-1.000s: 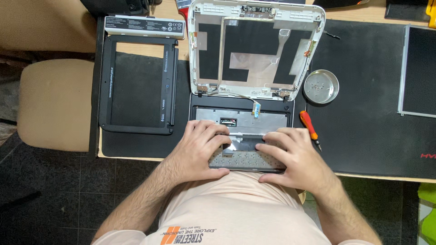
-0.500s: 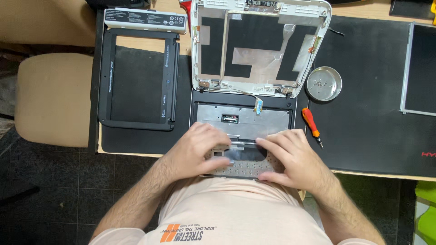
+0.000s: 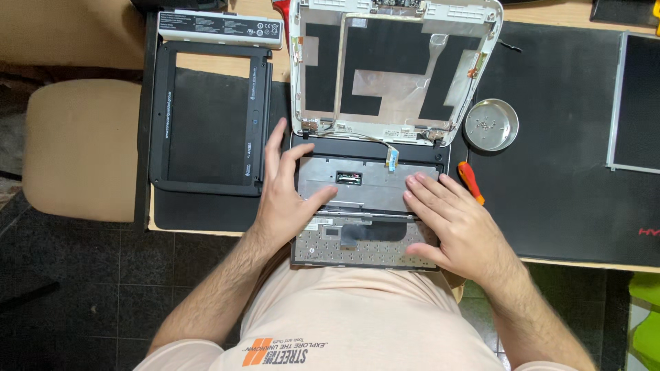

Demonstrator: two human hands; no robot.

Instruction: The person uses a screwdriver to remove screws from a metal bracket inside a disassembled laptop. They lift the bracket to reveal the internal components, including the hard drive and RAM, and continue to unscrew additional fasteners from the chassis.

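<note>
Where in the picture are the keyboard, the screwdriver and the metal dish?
keyboard (image 3: pixel 364 244): head view, on the grey underside between the hands.
screwdriver (image 3: pixel 471 182): head view, on the orange handle.
metal dish (image 3: pixel 505 134): head view, on the bare floor near the right rim.

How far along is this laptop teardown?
Well along. Done: the black screen bezel lies off to the left, the battery is out, the lid shell is bare and loose screws sit in the metal dish. In hand: the left hand and right hand hold the flipped keyboard. Left: the base.
</note>
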